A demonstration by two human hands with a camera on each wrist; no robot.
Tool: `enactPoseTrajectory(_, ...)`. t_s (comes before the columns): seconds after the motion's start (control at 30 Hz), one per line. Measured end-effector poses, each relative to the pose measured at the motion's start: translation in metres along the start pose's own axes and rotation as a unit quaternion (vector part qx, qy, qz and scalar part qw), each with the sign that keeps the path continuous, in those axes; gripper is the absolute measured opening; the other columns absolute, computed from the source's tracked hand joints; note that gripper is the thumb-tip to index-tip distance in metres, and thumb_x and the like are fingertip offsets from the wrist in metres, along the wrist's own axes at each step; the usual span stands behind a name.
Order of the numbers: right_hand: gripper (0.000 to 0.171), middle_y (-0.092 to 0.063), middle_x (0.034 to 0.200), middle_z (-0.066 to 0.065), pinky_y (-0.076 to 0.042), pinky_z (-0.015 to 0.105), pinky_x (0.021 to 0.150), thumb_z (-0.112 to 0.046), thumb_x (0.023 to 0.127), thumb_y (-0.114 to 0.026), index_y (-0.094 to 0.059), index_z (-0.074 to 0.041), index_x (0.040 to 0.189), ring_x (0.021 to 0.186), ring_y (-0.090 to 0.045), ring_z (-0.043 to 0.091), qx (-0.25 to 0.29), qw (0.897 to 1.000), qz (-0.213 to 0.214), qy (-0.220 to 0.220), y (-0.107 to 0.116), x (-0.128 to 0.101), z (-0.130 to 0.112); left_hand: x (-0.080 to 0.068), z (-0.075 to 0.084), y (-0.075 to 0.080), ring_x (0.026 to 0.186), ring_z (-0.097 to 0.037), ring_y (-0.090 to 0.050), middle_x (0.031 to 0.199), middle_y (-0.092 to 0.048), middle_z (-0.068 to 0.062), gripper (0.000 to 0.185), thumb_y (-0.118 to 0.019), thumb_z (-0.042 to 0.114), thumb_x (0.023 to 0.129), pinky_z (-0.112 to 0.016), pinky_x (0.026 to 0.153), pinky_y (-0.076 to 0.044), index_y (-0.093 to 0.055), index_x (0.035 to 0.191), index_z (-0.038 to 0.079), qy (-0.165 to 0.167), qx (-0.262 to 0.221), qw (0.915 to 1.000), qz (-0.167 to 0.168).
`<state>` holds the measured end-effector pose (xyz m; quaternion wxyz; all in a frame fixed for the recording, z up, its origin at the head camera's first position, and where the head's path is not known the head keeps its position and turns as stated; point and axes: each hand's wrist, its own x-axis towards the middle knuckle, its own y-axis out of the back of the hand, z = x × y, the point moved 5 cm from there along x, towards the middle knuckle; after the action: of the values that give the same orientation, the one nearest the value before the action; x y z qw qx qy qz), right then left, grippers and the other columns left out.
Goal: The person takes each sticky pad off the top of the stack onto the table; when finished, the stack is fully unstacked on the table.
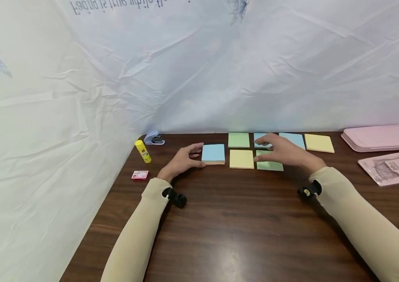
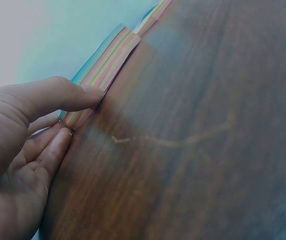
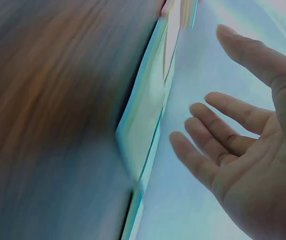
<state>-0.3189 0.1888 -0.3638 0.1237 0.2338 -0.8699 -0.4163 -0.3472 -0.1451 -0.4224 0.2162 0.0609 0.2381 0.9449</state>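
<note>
At the left end of the paper pads, a stack of square sticky notes (image 1: 213, 153) has blue on top and pink and yellow layers below. My left hand (image 1: 185, 157) holds this stack by its left side, thumb (image 2: 90, 96) at the front face and the other fingers round the side and back. Over a green pad (image 1: 270, 166) and a blue pad (image 1: 260, 135) hovers my right hand (image 1: 280, 150), fingers spread and relaxed, partly hiding both. The right wrist view shows nothing in its palm (image 3: 263, 195). Between the hands lies a yellow pad (image 1: 241, 159).
Behind are a green pad (image 1: 239, 140), another blue pad (image 1: 294, 139) and a yellow pad (image 1: 319, 143). At left stand a stapler (image 1: 154, 138), a glue stick (image 1: 143, 151) and a small red-white box (image 1: 140, 175). A pink case (image 1: 384, 138) and pink packet (image 1: 394, 166) lie right.
</note>
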Motion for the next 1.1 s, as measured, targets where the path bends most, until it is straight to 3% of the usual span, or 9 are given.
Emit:
enactPoseTrajectory(0.3, 0.075, -0.054, 0.148, 0.023, -0.051, 0.057, 0.103, -0.037, 0.095, -0.083, -0.054, 0.006, 0.150, 0.131, -0.055, 0.040, 0.006, 0.999, -0.018, 0.037, -0.029, 0.045, -0.024, 0.000, 0.000, -0.002, 0.141, -0.032, -0.052, 0.160, -0.049, -0.012, 0.081, -0.084, 0.008, 0.093, -0.046, 0.115, -0.045, -0.044, 0.163, 0.010, 0.000, 0.001, 1.0000, 0.002)
enactPoseTrajectory(0.53, 0.083, -0.048, 0.152, 0.026, -0.048, 0.060, 0.106, -0.038, 0.093, -0.085, -0.050, 0.005, 0.154, 0.135, -0.051, 0.042, -0.022, 0.998, -0.052, 0.031, -0.048, 0.070, -0.043, 0.001, -0.001, -0.003, 0.140, -0.032, -0.053, 0.159, -0.050, -0.012, 0.082, -0.084, 0.009, 0.093, -0.046, 0.115, -0.045, -0.043, 0.163, 0.008, 0.001, 0.003, 1.0000, 0.005)
enactPoseTrajectory(0.83, 0.084, -0.043, 0.156, 0.028, -0.044, 0.060, 0.111, -0.040, 0.093, -0.085, -0.049, 0.004, 0.155, 0.144, -0.040, 0.045, -0.052, 0.996, -0.079, 0.007, -0.063, 0.086, -0.042, 0.002, 0.000, -0.004, 0.140, -0.031, -0.053, 0.159, -0.050, -0.012, 0.081, -0.084, 0.009, 0.093, -0.044, 0.115, -0.045, -0.043, 0.164, 0.008, 0.004, -0.003, 1.0000, 0.004)
enactPoseTrajectory(1.1, 0.081, -0.051, 0.148, 0.025, -0.047, 0.057, 0.108, -0.038, 0.091, -0.086, -0.053, 0.004, 0.152, 0.134, -0.050, 0.040, -0.053, 0.996, -0.064, 0.011, -0.063, 0.090, -0.043, 0.001, 0.002, -0.002, 0.140, -0.031, -0.053, 0.158, -0.051, -0.013, 0.081, -0.083, 0.007, 0.093, -0.045, 0.115, -0.045, -0.043, 0.163, 0.008, 0.003, -0.006, 1.0000, 0.007)
